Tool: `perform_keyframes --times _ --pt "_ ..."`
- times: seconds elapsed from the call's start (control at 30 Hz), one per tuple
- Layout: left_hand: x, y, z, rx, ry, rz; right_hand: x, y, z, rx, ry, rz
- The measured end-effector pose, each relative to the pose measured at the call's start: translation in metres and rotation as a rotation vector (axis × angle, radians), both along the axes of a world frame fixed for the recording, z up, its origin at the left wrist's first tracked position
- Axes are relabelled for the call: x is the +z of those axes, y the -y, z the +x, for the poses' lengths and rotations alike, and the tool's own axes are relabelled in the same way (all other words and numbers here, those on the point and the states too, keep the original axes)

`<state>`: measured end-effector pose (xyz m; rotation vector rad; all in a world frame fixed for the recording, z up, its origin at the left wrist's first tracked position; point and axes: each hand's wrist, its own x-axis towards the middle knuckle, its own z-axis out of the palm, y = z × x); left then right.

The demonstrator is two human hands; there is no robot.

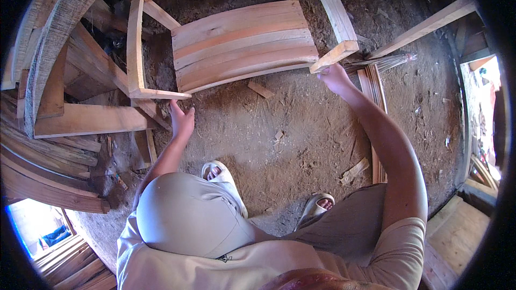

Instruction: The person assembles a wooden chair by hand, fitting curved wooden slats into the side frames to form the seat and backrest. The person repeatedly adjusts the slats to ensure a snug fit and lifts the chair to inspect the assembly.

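Observation:
An unfinished wooden chair point(242, 45) with a curved slatted seat stands on the dirt floor in front of me. My left hand point(181, 119) is just below the front end of the chair's left armrest point(137, 53), fingers apart, touching or nearly touching its tip. My right hand point(334, 77) is closed around the underside of the front end of the right armrest point(336, 53). My bent knee and sandalled feet point(317, 204) show below.
Stacked curved planks and beams point(59, 129) crowd the left side. A long board point(424, 26) leans at upper right, with thin slats point(373, 102) lying beside my right arm. Wood scraps point(260, 89) dot the dirt floor point(279, 129).

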<state>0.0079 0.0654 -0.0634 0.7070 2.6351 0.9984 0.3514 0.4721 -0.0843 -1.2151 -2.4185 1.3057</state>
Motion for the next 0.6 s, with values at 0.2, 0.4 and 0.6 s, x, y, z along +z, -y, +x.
perform_keyframes --times 0.2,0.4,0.6 --pt "-0.007 0.001 -0.004 -0.002 0.005 0.019 0.004 0.005 0.001 -0.016 -0.076 0.025" --pt "-0.016 0.008 -0.012 -0.007 0.048 0.06 0.01 0.009 -0.005 -0.023 -0.116 -0.051" --pt "-0.014 0.0 -0.007 -0.018 -0.004 0.025 0.012 0.008 0.0 -0.03 -0.155 -0.079"
